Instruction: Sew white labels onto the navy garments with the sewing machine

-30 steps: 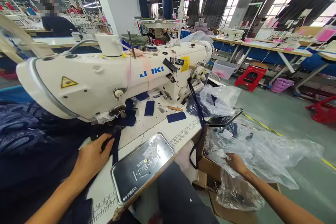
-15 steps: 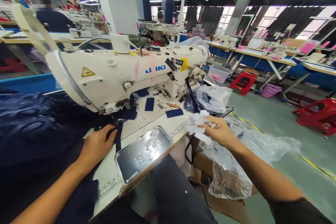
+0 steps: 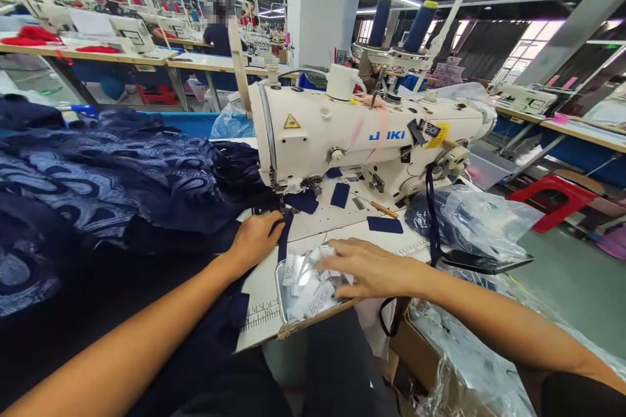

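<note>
My left hand (image 3: 257, 241) rests on the machine bed just in front of the needle area, its thumb and fingers closed on a narrow navy fabric strip (image 3: 283, 244). Dark navy patterned fabric (image 3: 122, 182) is heaped to its left. Over a shallow shiny tray (image 3: 280, 290) at the table's front edge, my right hand (image 3: 369, 267) has its fingers stretched out and spread. Small white labels (image 3: 313, 283) with print lie scattered in the tray under those fingertips. The white sewing machine (image 3: 313, 120) stands behind both hands.
Small navy fabric pieces (image 3: 385, 225) and an orange-handled tool (image 3: 384, 209) lie on the bed. A plastic bag (image 3: 489, 215) and a dark phone-like slab (image 3: 486, 262) sit at right. Below stands an open carton (image 3: 415, 345). A red stool (image 3: 552, 199) is further off.
My right hand has moved left from beside the table to over the tray, and the bunch of white labels it held now lies spread there. My left hand stays near the needle. The view turned left.
</note>
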### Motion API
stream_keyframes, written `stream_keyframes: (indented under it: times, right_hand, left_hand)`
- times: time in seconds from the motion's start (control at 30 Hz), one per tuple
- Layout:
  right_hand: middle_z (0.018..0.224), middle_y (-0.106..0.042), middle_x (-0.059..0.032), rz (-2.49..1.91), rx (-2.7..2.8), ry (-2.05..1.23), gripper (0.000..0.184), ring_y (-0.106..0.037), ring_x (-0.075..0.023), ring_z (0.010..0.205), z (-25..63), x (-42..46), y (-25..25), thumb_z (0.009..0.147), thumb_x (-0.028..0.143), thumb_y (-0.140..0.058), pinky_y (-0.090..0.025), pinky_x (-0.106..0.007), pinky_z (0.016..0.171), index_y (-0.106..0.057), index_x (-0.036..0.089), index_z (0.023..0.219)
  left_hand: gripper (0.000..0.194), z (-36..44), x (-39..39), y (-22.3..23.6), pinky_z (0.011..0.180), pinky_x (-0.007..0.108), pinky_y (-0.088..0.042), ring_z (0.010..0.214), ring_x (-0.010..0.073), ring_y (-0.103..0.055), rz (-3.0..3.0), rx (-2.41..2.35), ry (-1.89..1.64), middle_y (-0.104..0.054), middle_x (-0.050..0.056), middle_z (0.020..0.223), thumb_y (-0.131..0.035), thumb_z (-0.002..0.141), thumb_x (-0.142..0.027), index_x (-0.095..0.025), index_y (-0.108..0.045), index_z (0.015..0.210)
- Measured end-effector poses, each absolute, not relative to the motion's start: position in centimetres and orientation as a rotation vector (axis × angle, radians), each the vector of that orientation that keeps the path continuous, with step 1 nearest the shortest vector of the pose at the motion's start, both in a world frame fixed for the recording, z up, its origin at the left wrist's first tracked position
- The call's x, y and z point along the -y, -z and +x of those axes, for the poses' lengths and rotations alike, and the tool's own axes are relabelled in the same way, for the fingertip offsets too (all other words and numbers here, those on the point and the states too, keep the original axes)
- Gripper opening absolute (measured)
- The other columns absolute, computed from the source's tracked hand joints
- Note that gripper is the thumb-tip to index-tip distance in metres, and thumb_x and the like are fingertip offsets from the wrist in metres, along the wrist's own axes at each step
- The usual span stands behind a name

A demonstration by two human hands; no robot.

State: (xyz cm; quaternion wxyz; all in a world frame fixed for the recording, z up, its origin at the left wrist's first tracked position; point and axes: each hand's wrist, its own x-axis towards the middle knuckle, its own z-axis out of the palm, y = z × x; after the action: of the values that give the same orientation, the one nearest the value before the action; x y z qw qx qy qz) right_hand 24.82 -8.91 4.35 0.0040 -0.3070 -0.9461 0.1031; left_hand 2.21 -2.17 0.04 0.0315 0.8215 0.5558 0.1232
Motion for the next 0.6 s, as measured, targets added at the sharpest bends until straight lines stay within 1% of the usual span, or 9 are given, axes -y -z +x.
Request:
stream_keyframes:
  times: [0.1,0.13,0.2,0.27,0.3,0.4,0.5,0.6]
  right_hand:
    - [0.127,-0.039,-0.0120,-0.937,2.997,-0.448,0.050,-0.043,-0.0243,0.111,26.2,8.6,-6.2,0.073,0.035,-0.063,-0.038,-0.034,0.087,-0.049,0.021,0.119]
    - [0.131,-0.036,-0.0121,-0.924,2.984,-0.452,0.049,-0.040,-0.0248,0.115,26.4,8.4,-6.7,0.074,0.037,-0.061,-0.037,-0.034,0.089,-0.049,0.021,0.119]
    - [0.130,-0.038,-0.0120,-0.860,2.912,-0.390,0.041,-0.039,-0.0232,0.116,25.9,7.8,-7.1,0.079,0.038,-0.055,-0.036,-0.034,0.090,-0.052,0.019,0.114]
    - [0.123,-0.045,-0.0114,-0.726,2.826,-0.259,0.029,-0.043,-0.0192,0.110,24.4,7.4,-7.0,0.085,0.032,-0.047,-0.036,-0.032,0.088,-0.056,0.016,0.107]
    - [0.118,-0.049,-0.0107,-0.638,2.808,-0.182,0.024,-0.046,-0.0173,0.103,23.4,7.3,-6.8,0.087,0.028,-0.043,-0.037,-0.031,0.085,-0.057,0.015,0.103]
    - [0.099,-0.056,-0.0070,-0.344,2.919,0.084,0.017,-0.049,-0.0158,0.083,19.9,7.5,-5.9,0.087,0.017,-0.041,-0.037,-0.031,0.071,-0.057,0.015,0.091]
    - [0.078,-0.055,-0.0045,-0.190,3.065,0.312,0.017,-0.046,-0.0173,0.076,17.3,7.8,-5.0,0.084,0.009,-0.041,-0.032,-0.031,0.064,-0.055,0.014,0.077]
    - [0.070,-0.052,-0.0044,-0.220,3.098,0.422,0.017,-0.045,-0.0188,0.076,16.5,7.9,-4.3,0.083,0.008,-0.042,-0.030,-0.032,0.065,-0.054,0.013,0.074]
  left_hand:
    - [0.027,2.1,2.1,0.2,0.063,0.026,-0.041,0.075,0.0204,-0.062,2.530,-1.680,-0.414,-0.067,0.006,0.079,-0.035,0.083,-0.027,-0.017,-0.057,0.096]
    - [0.027,2.1,2.0,0.3,0.062,0.026,-0.040,0.075,0.0204,-0.062,2.531,-1.671,-0.420,-0.067,0.006,0.079,-0.035,0.083,-0.027,-0.017,-0.057,0.095]
    - [0.028,2.1,2.1,0.4,0.062,0.026,-0.040,0.074,0.0204,-0.062,2.533,-1.660,-0.430,-0.066,0.006,0.077,-0.034,0.084,-0.027,-0.017,-0.058,0.094]
    - [0.027,2.1,2.1,0.5,0.061,0.026,-0.039,0.073,0.0201,-0.061,2.530,-1.655,-0.441,-0.066,0.006,0.075,-0.035,0.083,-0.027,-0.017,-0.058,0.094]
    - [0.027,2.1,2.1,0.5,0.060,0.026,-0.039,0.072,0.0199,-0.061,2.528,-1.655,-0.446,-0.066,0.005,0.074,-0.035,0.083,-0.027,-0.017,-0.058,0.094]
    - [0.027,2.2,2.2,0.6,0.057,0.026,-0.037,0.069,0.0191,-0.061,2.519,-1.673,-0.459,-0.065,0.005,0.071,-0.035,0.083,-0.026,-0.017,-0.058,0.093]
    - [0.026,2.2,2.2,0.7,0.055,0.025,-0.035,0.067,0.0184,-0.060,2.514,-1.693,-0.455,-0.065,0.004,0.069,-0.036,0.083,-0.026,-0.018,-0.059,0.092]
    - [0.025,2.2,2.2,0.5,0.054,0.025,-0.034,0.065,0.0181,-0.060,2.496,-1.709,-0.440,-0.064,0.005,0.068,-0.036,0.082,-0.025,-0.018,-0.059,0.089]
